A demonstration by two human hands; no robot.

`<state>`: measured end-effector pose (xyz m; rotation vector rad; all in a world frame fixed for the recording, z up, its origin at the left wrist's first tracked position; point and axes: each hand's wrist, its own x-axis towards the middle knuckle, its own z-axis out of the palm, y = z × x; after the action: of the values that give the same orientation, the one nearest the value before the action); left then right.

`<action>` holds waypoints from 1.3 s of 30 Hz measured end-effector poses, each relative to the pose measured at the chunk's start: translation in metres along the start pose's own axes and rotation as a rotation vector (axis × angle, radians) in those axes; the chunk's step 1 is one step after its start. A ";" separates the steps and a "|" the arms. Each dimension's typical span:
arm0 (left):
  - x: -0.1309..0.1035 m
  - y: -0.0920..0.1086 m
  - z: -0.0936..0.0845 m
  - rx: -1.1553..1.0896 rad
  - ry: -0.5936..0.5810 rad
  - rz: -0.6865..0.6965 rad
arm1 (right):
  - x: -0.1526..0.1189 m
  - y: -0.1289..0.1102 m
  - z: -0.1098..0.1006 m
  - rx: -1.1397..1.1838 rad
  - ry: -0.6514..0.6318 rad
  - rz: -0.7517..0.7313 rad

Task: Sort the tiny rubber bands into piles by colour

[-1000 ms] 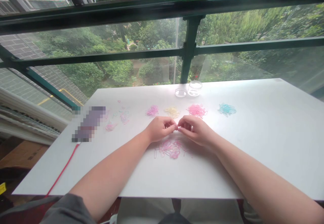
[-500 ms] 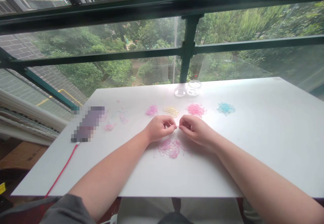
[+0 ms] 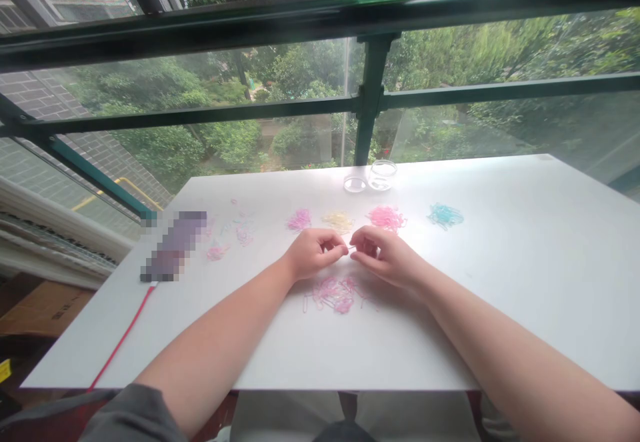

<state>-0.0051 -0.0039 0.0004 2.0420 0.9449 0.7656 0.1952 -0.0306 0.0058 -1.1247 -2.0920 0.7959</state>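
Note:
My left hand (image 3: 316, 253) is closed in a pinch, thumb against forefinger, above the white table. From its fingertips a thin pink strip (image 3: 351, 248) sticks out toward the other hand; its exact kind is too small to tell. Facing it, my right hand (image 3: 385, 254) has its thumb and forefinger parted around the strip's free end, and no grip on it shows. Just below both hands lies a loose heap of pale pink looped pieces (image 3: 336, 294), thin and elongated. Behind the hands are a pink pile (image 3: 386, 217), a pale yellow pile (image 3: 338, 221) and a purple-pink pile (image 3: 299, 219).
A blue pile (image 3: 445, 215) lies farther right. At the back stand a clear round jar (image 3: 383, 175) and its lid (image 3: 355, 184). Small pink bits (image 3: 217, 252) are scattered left, beside a blurred-out phone-like object (image 3: 175, 245) with a red cable (image 3: 123, 339). Windows border the table (image 3: 525, 295).
My right thumb and forefinger have parted from their pinch on the thin pink strip. My left hand stays closed in nearly the same place.

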 end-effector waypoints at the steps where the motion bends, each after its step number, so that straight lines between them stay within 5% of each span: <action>1: -0.001 0.002 0.001 0.011 -0.009 0.010 | 0.000 -0.001 0.000 -0.015 -0.009 -0.009; 29: 0.000 0.003 0.003 0.074 0.029 0.052 | 0.003 0.000 0.000 -0.006 0.030 -0.002; 39: 0.003 -0.001 -0.003 0.013 0.086 0.058 | 0.005 0.007 -0.019 0.039 0.200 0.047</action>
<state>-0.0064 0.0000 0.0013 2.0696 0.9439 0.8861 0.2104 -0.0196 0.0135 -1.1854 -1.8836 0.7118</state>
